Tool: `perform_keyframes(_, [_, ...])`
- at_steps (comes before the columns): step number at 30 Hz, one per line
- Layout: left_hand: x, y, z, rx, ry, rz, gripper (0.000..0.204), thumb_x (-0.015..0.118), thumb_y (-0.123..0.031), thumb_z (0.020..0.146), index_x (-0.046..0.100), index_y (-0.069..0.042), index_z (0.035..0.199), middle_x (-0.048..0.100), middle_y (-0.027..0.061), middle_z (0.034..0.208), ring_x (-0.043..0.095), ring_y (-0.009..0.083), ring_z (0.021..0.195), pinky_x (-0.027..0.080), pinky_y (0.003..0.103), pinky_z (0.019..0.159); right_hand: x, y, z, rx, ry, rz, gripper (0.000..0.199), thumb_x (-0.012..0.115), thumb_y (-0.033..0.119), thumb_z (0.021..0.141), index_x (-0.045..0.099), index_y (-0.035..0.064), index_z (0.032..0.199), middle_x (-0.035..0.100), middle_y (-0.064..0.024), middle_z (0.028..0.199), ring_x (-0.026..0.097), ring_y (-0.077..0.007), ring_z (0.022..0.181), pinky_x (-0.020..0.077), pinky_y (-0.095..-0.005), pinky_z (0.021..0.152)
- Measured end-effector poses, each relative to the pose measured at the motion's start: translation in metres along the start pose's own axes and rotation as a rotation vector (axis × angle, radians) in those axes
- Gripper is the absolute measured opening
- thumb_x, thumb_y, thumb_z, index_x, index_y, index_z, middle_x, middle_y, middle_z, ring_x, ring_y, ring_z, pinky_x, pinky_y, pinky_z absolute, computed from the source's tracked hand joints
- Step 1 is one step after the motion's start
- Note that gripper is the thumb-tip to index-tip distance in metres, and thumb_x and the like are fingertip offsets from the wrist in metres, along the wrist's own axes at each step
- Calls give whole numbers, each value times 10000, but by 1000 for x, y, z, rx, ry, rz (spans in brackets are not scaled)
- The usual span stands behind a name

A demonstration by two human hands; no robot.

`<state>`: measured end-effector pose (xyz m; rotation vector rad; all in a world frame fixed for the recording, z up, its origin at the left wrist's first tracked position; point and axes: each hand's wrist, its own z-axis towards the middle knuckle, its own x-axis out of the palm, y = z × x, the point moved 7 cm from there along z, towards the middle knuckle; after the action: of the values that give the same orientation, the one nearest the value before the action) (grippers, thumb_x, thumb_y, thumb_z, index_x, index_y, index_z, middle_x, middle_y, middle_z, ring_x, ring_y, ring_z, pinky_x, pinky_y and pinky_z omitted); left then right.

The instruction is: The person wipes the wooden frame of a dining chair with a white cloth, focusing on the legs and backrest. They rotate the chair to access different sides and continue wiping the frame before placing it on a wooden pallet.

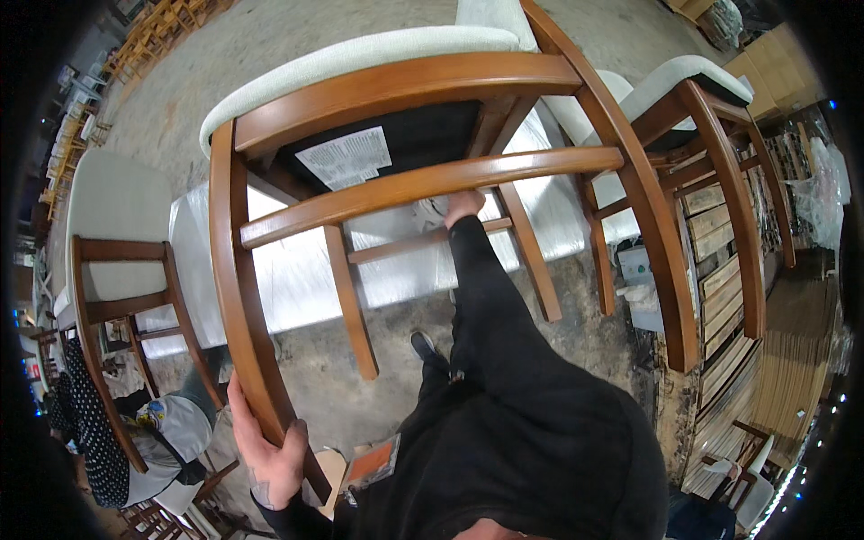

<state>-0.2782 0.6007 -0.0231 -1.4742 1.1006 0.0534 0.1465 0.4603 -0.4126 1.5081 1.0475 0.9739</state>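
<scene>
A brown wooden chair (432, 180) with a pale upholstered seat stands tilted before me. Its black underside bears a white label (346, 157). Around the lower part of its left leg, my left hand (270, 450) is closed, thumb on the near side. My right arm reaches under the frame, and my right hand (463, 207) is closed beside a lower crossbar. A bunched whitish cloth (430, 213) shows at its fingers, partly hidden behind the chair's rail.
A plastic-wrapped surface (297, 279) lies beneath the chair. Similar chairs stand at left (121, 234) and right (693, 108). Another person (171, 432) is at lower left. Slatted wood (715, 261), cardboard sheets (792, 333) and a carton (778, 72) line the right side.
</scene>
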Motion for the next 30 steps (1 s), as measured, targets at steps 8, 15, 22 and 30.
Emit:
perform_keyframes(8, [1, -4, 1, 84, 33, -5, 864, 586, -28, 669, 321, -16, 1491, 509, 145, 1279, 510, 243, 1163, 379, 344, 1047, 8, 27, -13, 545, -27, 489, 277, 668, 169, 925, 650, -43, 1102, 702, -86, 1068, 653, -211, 931, 509, -394, 842])
perform_keyframes(15, [3, -7, -2, 153, 60, -132, 822, 570, -4, 693, 320, 9, 1475, 522, 149, 1285, 517, 245, 1180, 379, 332, 1050, 21, 136, -39, 477, -32, 846, 310, 588, 158, 975, 575, 7, 1246, 644, -103, 1153, 623, -218, 1038, 492, -370, 944])
perform_keyframes(22, [1, -15, -1, 211, 59, -79, 797, 573, -30, 708, 338, 21, 1468, 544, 179, 1304, 531, 269, 1199, 384, 346, 1065, 21, 232, -66, -172, 67, 208, 417, 553, 87, 936, 578, -58, 1326, 639, -124, 1171, 619, -228, 987, 481, -335, 878])
perform_keyframes(30, [0, -11, -1, 229, 46, -35, 789, 579, -35, 708, 346, 20, 1460, 587, 167, 1245, 569, 262, 1148, 425, 355, 1022, 23, 137, -47, -88, 25, 275, 387, 600, 61, 946, 566, -52, 1315, 659, -109, 1234, 631, -162, 1015, 517, -290, 854])
